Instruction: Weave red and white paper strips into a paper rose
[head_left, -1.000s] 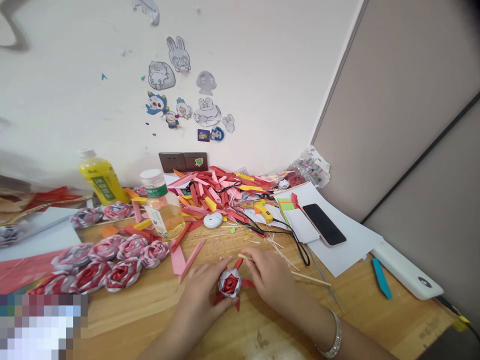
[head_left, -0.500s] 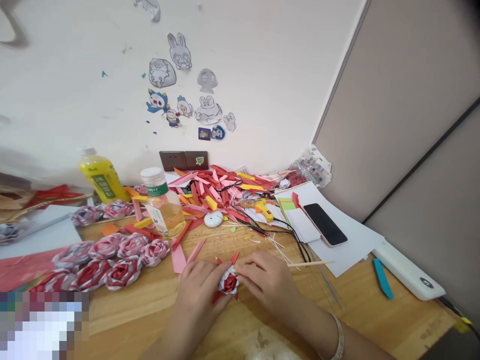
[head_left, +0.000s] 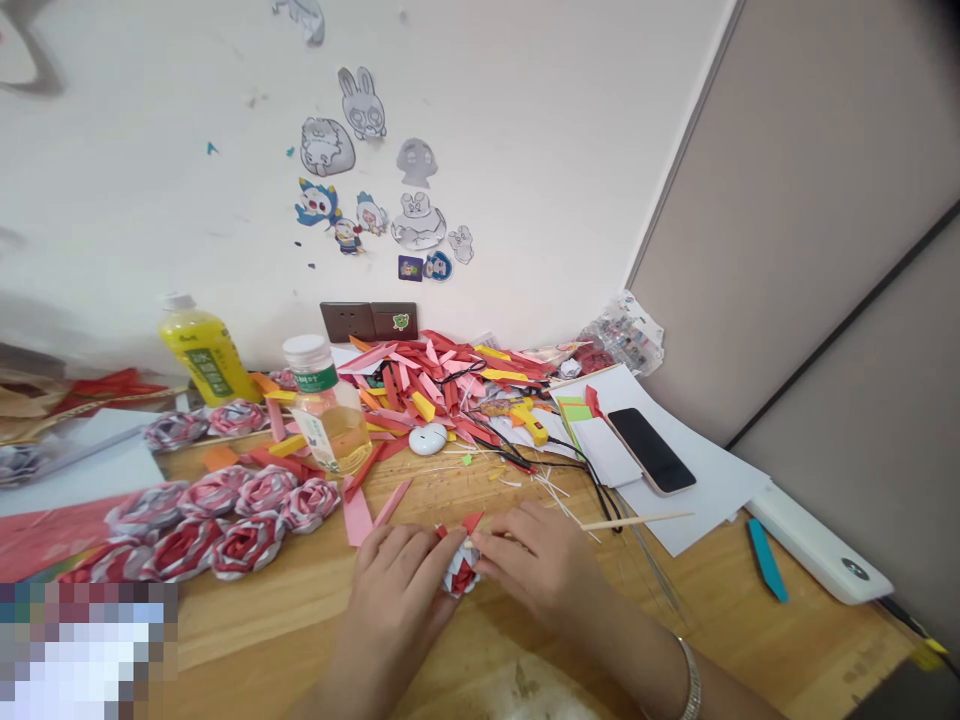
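A small red and white folded paper flower (head_left: 463,572) is held just above the wooden table, between my two hands. My left hand (head_left: 409,585) grips it from the left, fingers closed round its side and covering part of it. From the right, my right hand (head_left: 536,560) pinches its upper edge between thumb and fingers. A red paper tip sticks up between the hands. A thin wooden stick (head_left: 645,521) points out to the right from beside my right hand; whether the fingers hold it cannot be made out.
Finished paper roses (head_left: 247,545) lie at left. Two bottles (head_left: 330,425) (head_left: 210,355) stand behind them. Folded strips (head_left: 442,385), a yellow glue gun (head_left: 529,418), a white case (head_left: 427,438), a phone (head_left: 651,450) and a white power strip (head_left: 817,540) lie farther back and right.
The flower has tilted and turned between my hands, with less of its red centre showing. The stick has shifted slightly right along with my right hand.
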